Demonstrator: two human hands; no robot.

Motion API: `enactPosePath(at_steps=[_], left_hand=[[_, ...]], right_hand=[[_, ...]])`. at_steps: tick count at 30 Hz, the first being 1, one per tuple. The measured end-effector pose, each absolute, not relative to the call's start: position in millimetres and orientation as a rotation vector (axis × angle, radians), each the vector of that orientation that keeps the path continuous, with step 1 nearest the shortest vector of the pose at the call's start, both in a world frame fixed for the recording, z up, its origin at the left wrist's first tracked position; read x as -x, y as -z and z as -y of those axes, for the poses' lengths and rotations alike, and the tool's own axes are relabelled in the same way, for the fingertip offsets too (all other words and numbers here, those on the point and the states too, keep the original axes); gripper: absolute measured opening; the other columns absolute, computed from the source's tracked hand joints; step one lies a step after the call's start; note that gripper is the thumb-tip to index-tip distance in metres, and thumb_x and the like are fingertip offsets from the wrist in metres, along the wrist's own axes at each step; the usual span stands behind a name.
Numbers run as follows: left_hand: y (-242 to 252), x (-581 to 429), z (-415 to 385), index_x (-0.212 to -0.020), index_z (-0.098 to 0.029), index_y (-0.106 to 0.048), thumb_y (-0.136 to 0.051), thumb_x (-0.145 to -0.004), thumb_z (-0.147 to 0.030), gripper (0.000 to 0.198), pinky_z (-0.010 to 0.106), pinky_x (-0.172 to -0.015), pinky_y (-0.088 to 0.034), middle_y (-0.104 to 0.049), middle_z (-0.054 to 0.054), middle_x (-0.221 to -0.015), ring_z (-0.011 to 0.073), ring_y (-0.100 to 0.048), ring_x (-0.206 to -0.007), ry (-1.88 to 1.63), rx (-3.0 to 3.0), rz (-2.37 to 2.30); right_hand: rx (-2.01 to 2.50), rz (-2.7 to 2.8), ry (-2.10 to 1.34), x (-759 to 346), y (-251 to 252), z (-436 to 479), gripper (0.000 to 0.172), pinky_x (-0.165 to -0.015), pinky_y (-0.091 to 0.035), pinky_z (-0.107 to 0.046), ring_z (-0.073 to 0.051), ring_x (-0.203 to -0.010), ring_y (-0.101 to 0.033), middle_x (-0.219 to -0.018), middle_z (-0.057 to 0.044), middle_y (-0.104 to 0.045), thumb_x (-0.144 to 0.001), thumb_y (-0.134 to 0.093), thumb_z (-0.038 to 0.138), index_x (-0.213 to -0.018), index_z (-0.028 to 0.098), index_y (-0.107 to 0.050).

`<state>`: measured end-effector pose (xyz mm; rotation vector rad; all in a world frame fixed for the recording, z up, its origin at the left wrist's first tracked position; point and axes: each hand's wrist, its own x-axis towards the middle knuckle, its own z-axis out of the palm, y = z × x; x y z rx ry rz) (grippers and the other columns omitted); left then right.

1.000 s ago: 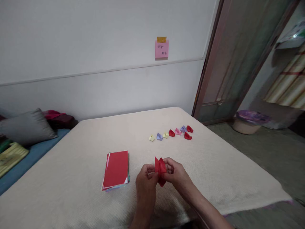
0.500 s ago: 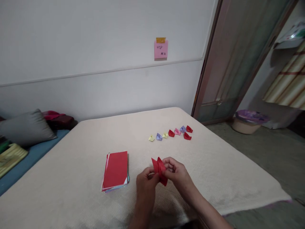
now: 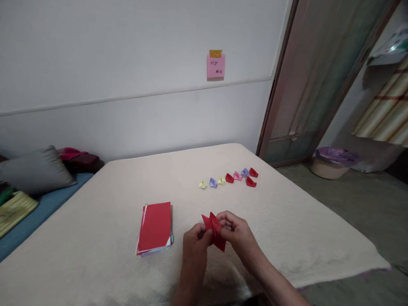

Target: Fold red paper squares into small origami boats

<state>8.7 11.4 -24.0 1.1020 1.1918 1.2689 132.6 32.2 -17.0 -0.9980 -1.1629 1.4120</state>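
Head view: red folded paper (image 3: 215,229) tilts, held two-handed

Left hand (image 3: 194,245) and right hand (image 3: 239,233) pinch it at the fingertips above cream cover (image 3: 95,255); piece, upright a second ago, now leans left, fold ongoing. Beyond: paper stack (image 3: 155,226), row of small folded pieces (image 3: 229,178), pink note (image 3: 216,66)

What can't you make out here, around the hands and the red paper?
Head view:
folded red paper: middle hidden by left hand and right hand.
paper stack: sheets under the red top one covered.
pink note: writing too small.
small folded pieces: shapes too tiny.
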Motion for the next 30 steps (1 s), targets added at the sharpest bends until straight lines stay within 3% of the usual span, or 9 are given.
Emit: enactPosePath(at_steps=[7, 15, 22, 30], left_hand=[[23, -8, -11, -0.068, -0.012, -0.064, -0.058, -0.075, -0.026, 0.016, 0.024, -0.06, -0.041, -0.06, 0.001, -0.061, 0.0131, -0.05, -0.061, -1.29, -1.088, -1.164], [14, -6, -9, -0.064, -0.015, -0.062, -0.055, -0.076, -0.025, 0.017, 0.024, -0.058, -0.037, -0.056, -0.001, -0.059, 0.0131, -0.046, -0.06, -1.32, -1.263, -1.299], [14, -4, -8, -0.065, -0.017, -0.059, -0.047, -0.082, -0.029, 0.024, 0.024, -0.057, -0.034, -0.053, 0.0, -0.062, 0.014, -0.046, -0.06, -1.254, -1.45, -1.378], [14, -6, -6, -0.062, -0.018, -0.051, -0.043, -0.086, -0.028, 0.027, 0.024, -0.059, -0.033, -0.05, -0.001, -0.063, 0.0134, -0.044, -0.062, -1.243, -1.587, -1.394]], right_hand=[[1.003, 1.153, -1.413, -132, 16, -32, 0.017, -0.047, -0.036, -0.02, -0.009, -0.049, -0.048, -0.056, 0.003, -0.057, -0.058, -0.051, 0.007, -0.072, 0.015, -0.056], [1.003, 1.15, -1.34, -132, 13, -30, 0.016, -0.055, -0.04, -0.023, -0.011, -0.058, -0.052, -0.066, 0.001, -0.059, -0.066, -0.061, 0.018, -0.082, 0.015, -0.058], [1.038, 1.26, -1.193, -136, 9, -25, 0.005, -0.054, -0.038, -0.023, -0.012, -0.056, -0.048, -0.06, 0.002, -0.056, -0.071, -0.061, 0.021, -0.072, 0.016, -0.063], [1.138, 1.308, -1.029, -133, 10, -24, 0.009, -0.057, -0.04, -0.024, -0.013, -0.059, -0.049, -0.061, 0.001, -0.057, -0.075, -0.058, 0.022, -0.069, 0.018, -0.061]])
